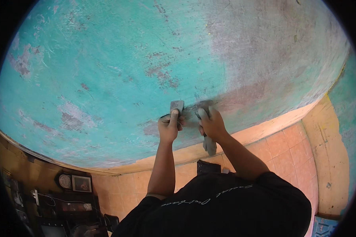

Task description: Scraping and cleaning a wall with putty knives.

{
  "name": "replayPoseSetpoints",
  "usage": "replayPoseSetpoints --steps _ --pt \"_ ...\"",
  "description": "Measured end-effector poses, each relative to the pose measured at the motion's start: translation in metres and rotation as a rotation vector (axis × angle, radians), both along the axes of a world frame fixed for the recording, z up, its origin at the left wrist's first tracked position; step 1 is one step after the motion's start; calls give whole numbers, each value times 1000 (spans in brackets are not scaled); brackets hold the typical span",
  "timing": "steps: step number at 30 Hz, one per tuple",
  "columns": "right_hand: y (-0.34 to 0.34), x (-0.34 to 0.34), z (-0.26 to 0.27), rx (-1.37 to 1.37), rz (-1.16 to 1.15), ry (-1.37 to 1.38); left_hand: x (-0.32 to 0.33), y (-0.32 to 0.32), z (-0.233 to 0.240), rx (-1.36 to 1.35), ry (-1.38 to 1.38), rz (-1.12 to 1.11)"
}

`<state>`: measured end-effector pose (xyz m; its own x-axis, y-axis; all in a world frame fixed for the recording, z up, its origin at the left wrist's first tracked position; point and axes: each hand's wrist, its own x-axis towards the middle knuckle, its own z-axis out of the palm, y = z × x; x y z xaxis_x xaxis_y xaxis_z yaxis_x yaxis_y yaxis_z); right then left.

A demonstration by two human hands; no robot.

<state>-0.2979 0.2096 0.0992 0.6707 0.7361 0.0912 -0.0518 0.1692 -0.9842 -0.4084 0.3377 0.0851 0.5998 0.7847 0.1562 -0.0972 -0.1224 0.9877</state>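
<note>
A turquoise painted wall (115,68) with worn, greyish patches fills the view ahead of me. My left hand (172,123) grips a flat, grey scraper blade (177,105), its thumb pressed on the blade. To the right, my right hand (209,120) is closed on a dark grey, dusty cloth (210,146) that hangs below the fist. The upper part of that hand is at a dark, smudged strip of wall, and blur hides what its fingertips press there.
Below the wall lies an orange tiled floor (276,145). At lower left are dark furniture, a wall clock (65,181) and a framed picture (82,183). A dark box-like object (208,167) is near my body. A side wall (329,154) stands at right.
</note>
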Motion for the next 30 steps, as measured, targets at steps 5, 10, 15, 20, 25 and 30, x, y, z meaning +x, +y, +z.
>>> replayPoseSetpoints --steps 5,10,15,20,25,30 --pt "4 7 -1 -45 28 172 3 -1 -1 25 12 -14" --pt "0 6 -5 -13 40 132 1 0 0 11 2 -16" --pt "-7 2 -15 -29 50 126 3 -1 0 18 -9 -10" --pt "7 10 -3 9 27 -6 1 1 -1 15 6 -20" --pt "-8 6 -16 -70 19 68 1 1 -2 20 9 -12" --pt "6 10 -2 -9 21 6 1 0 -2 35 5 -15"
